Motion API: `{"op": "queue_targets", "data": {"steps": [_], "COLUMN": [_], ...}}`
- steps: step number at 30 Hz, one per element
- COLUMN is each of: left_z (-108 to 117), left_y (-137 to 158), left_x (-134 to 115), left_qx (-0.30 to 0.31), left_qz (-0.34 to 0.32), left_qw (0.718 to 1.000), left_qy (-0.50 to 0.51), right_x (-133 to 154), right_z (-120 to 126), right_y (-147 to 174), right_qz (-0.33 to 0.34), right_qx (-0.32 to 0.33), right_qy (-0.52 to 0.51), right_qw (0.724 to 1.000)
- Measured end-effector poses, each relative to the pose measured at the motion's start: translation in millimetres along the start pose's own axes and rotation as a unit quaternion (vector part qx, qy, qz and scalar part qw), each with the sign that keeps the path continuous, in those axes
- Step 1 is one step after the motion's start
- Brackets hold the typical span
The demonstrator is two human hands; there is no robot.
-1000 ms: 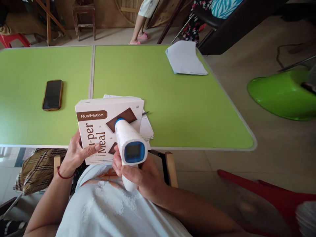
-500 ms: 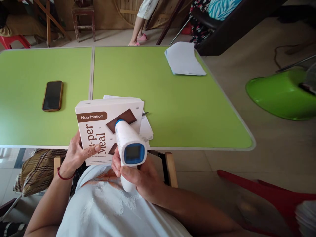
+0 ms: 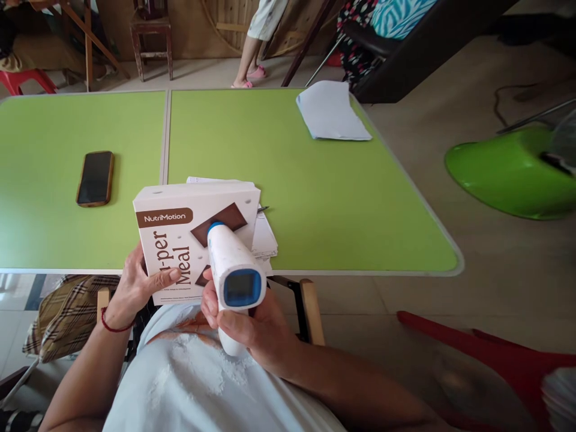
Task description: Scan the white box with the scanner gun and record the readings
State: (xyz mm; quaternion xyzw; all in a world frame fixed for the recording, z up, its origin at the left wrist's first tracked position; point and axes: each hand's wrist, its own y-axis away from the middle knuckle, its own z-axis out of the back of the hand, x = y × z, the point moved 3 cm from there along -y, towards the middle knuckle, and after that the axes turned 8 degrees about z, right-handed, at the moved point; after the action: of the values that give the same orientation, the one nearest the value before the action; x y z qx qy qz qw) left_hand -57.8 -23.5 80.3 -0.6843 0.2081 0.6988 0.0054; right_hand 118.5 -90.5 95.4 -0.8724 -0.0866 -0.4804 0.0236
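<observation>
My left hand [image 3: 139, 285] is closed on the lower left side of a white and brown NutriMotion box [image 3: 171, 240], its thumb lying across the printed front. The box leans at the near edge of the green table. My right hand [image 3: 252, 324] wraps round the handle of a white infrared thermometer [image 3: 231, 255] with a blue-framed screen that looks dark. The thermometer's blue nose points at the box's front and overlaps it; I cannot tell whether they touch. Behind the box lie sheets of paper [image 3: 264, 237] and the tip of a pen [image 3: 262, 209], mostly hidden.
A phone [image 3: 95, 179] lies on the left half of the green table [image 3: 315, 198]. Folded white paper [image 3: 333, 111] rests at its far right corner. A green stool [image 3: 504, 171] and a red chair [image 3: 486, 360] stand to the right. Another person's legs [image 3: 252, 51] show beyond the table.
The view has shifted slightly, so everything sits a little lower and further left. Both hands keep their hold on the box and the thermometer.
</observation>
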Motion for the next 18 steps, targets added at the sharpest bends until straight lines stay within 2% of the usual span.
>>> {"op": "queue_targets", "data": {"steps": [2,5,7,9,10,11,13,16,18], "left_z": [0.0,-1.3,-2.4,-2.2,-1.1,0.7,5.5,12.7,12.9], "left_y": [1.3,-6.1,-23.0,-51.9,-70.4,-90.9,-134.3,-193.9,-224.0], "left_x": [-8.7,-35.2,-57.3,-76.2,-82.8,-87.4,-91.5,-87.5,-81.0], "left_qx": [0.006,-0.004,-0.010,-0.001,0.009,0.021,0.037,0.044,0.064], "left_qz": [-0.009,-0.046,-0.086,-0.126,-0.138,-0.148,-0.170,-0.180,-0.154], "left_qw": [1.000,0.999,0.996,0.992,0.990,0.988,0.982,0.975,0.979], "left_qy": [-0.001,-0.027,-0.032,-0.009,0.014,0.041,0.077,0.119,0.116], "right_x": [3.5,22.2,41.4,62.8,72.6,82.5,95.8,101.6,98.3], "right_z": [1.0,4.0,11.0,25.3,35.6,48.1,77.6,127.3,155.6], "right_y": [1.1,-6.3,-21.5,-44.9,-58.7,-72.8,-101.1,-136.4,-151.3], "right_qz": [0.020,0.061,0.099,0.166,0.200,0.248,0.292,0.273,0.241], "right_qx": [0.007,0.011,0.004,-0.009,-0.013,-0.025,-0.022,0.005,0.017], "right_qy": [0.010,0.051,0.116,0.216,0.279,0.345,0.488,0.640,0.704], "right_qw": [1.000,0.997,0.988,0.962,0.939,0.905,0.822,0.718,0.668]}}
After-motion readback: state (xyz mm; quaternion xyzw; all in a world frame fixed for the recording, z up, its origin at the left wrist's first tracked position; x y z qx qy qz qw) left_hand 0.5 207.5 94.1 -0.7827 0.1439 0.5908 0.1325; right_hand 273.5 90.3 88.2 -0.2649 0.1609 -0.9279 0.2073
